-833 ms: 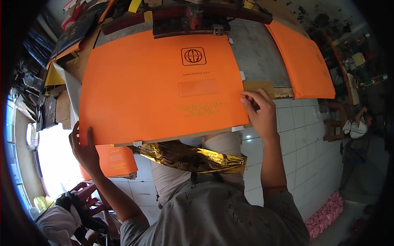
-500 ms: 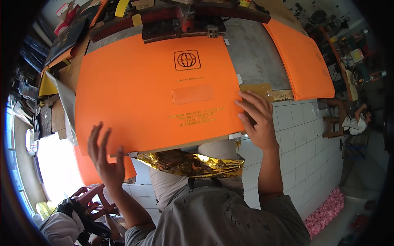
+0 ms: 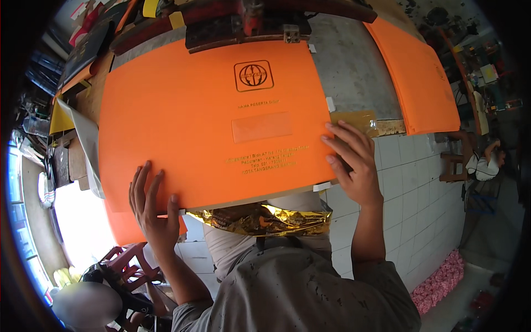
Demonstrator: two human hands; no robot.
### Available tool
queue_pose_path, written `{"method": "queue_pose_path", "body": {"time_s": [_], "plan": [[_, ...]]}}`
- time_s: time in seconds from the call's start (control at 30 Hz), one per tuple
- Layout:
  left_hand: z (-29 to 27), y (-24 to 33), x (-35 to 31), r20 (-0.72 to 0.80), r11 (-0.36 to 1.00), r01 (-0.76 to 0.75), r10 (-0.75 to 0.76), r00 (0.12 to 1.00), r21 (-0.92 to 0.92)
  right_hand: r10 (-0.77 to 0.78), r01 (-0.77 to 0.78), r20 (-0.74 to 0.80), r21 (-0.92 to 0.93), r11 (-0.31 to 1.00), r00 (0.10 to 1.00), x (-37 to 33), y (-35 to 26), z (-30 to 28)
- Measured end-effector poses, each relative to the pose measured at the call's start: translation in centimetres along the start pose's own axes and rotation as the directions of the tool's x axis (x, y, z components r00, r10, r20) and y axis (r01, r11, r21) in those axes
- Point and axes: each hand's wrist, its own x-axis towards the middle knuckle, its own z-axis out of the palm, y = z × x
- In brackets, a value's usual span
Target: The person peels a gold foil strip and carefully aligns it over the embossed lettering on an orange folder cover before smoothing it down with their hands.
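Observation:
A large orange cover sheet [image 3: 166,122] lies flat in front of me, its right half printed with a black globe emblem, gold lettering and a blank framed rectangle. My left hand [image 3: 152,213] rests at its lower left corner, fingers stretched over the surface and thumb by the near edge. Along the right edge, my right hand [image 3: 357,166] lies with fingers extended and fingertips touching the sheet. Neither hand grips anything. Crumpled gold foil [image 3: 265,219] hangs below the near edge, over my lap.
A dark red press frame [image 3: 251,25] spans the sheet's far edge. To the right are the grey metal bed [image 3: 359,77] and a stack of orange sheets [image 3: 423,83]. Dark covers [image 3: 86,55] lie at the far left. A person sits low at the left, another at the far right.
My left hand has come onto the sheet's lower left corner, its fingers now resting there. The right hand stays at the right edge. The whole view has shifted slightly.

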Motion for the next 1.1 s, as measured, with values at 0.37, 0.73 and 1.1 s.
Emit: {"method": "queue_pose_path", "body": {"time_s": [0.37, 0.73, 1.1], "plan": [[-0.1, -0.2, -0.9, 0.000, 1.000, -0.029, 0.029, 1.000, 0.003, 0.043, -0.043, 0.042, 0.001, 0.999, 0.998, -0.9, -0.7, -0.2], [-0.3, 0.9, -1.1, 0.062, 0.997, -0.068, 0.066, 0.996, 0.032, 0.031, -0.031, 0.057, -0.005, 1.000, 0.998, -2.6, -0.7, -0.4], [-0.4, 0.9, -1.5, 0.076, 0.995, -0.082, 0.078, 0.994, 0.062, 0.024, -0.026, 0.039, 0.038, 0.999, 0.999, -3.3, -0.4, -0.1]]}}
